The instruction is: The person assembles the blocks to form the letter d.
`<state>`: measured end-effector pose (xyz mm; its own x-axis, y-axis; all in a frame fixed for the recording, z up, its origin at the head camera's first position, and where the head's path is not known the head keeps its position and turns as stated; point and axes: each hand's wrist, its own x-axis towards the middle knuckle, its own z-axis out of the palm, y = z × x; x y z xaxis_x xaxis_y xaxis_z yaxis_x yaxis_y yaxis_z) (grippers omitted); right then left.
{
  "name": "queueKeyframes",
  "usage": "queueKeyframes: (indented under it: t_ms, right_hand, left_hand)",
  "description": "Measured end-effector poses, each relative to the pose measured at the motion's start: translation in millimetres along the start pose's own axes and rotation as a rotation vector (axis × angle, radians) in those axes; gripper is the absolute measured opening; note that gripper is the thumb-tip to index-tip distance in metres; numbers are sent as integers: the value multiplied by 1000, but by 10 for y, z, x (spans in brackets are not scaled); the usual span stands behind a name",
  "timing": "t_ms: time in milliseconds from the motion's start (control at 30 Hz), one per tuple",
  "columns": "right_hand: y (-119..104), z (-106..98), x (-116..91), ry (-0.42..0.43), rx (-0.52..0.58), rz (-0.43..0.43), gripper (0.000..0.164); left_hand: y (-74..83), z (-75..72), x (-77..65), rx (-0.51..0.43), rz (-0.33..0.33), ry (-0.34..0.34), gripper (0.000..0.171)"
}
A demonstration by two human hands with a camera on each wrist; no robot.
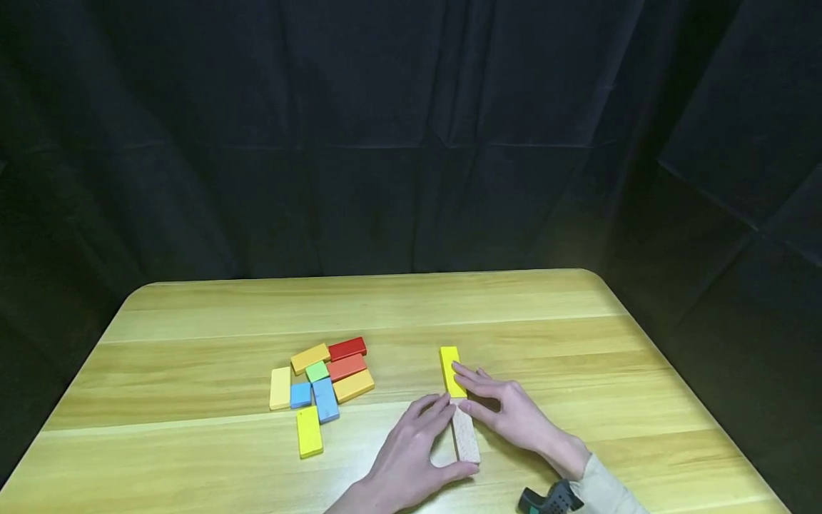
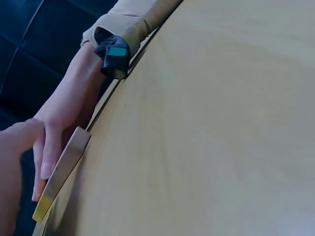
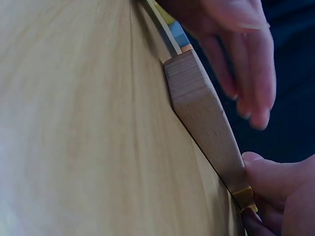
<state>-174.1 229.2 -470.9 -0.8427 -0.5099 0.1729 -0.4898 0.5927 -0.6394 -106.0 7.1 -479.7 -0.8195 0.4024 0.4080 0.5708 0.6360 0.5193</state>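
Observation:
A plain wooden block (image 1: pixel 465 433) lies end to end with a yellow block (image 1: pixel 449 364) on the table. My left hand (image 1: pixel 407 453) arches beside the plain block, thumb by its near end and fingertips close to the joint with the yellow block. On the other side, my right hand (image 1: pixel 510 414) has its fingers extended, with fingertips at the yellow block and the thumb near the joint. Seen from the right wrist, the right thumb (image 3: pixel 258 169) touches the plain block next to the yellow end piece, while the left fingers (image 3: pixel 253 83) hang beside the block.
Left of the hands, several flat blocks lie grouped on the wooden table (image 1: pixel 193 400): a red block (image 1: pixel 347 348), a green block (image 1: pixel 317 371), blue ones, orange ones and a yellow block (image 1: pixel 310 432) at the front. A dark curtain (image 1: pixel 359 143) hangs behind the table.

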Motion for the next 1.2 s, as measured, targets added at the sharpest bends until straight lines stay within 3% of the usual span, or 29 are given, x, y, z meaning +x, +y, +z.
queueKeyframes:
  t_ms: [133,267,400,533,700,800,1200]
  right_hand:
    - [3,1,-4,-5,2,7,50]
    - [15,-2,-12,-6,-2,20,52]
    - [15,-3,-17,-10,3,26,52]
    - [15,0,-17,-13,13,23,52]
    - [14,4,-7,-20,22,19,52]
    - [11,6,-7,-24,24,22,53]
    - [9,-3,-7,-29,38,36,53]
  left_hand:
    - [-65,-59,-81,-120,17,189,58]
    - [-143,-142,-159,-201,26,306,46]
    - [-209,-213,-212,-236,92,415,43]
    - [-243,-275,-251,-249,138,478,43]
    - [-287,-360,-260,-241,143,492,45]
    - [-336,-451,-258,-236,90,493,49]
    - [-709,-1029,-355,-263,-308,505,51]
